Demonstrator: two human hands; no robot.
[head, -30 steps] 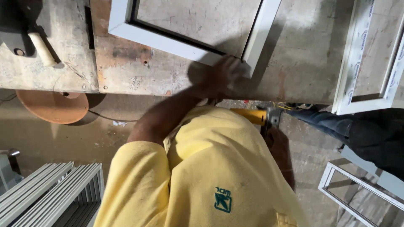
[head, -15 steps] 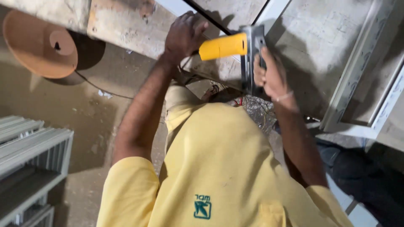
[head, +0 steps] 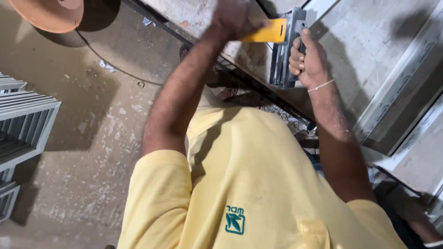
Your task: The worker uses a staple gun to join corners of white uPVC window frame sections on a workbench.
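Now my left hand (head: 237,18) is clenched around the yellow handle (head: 267,33), while my right hand (head: 307,60) wraps the grey metal tool (head: 284,50) just beside it, over the workbench (head: 350,50).

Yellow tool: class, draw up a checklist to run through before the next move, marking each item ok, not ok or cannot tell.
1. Left hand closed on yellow tool: ok, though blurred.
2. Right hand wrapped round metal piece: ok.
3. Tool meets the metal piece: ok.
4. Tool's working end in view: cannot tell, hidden.
5. Metal piece lies flat on bench: cannot tell.
6. Cable clear of the feet: cannot tell, feet hidden.
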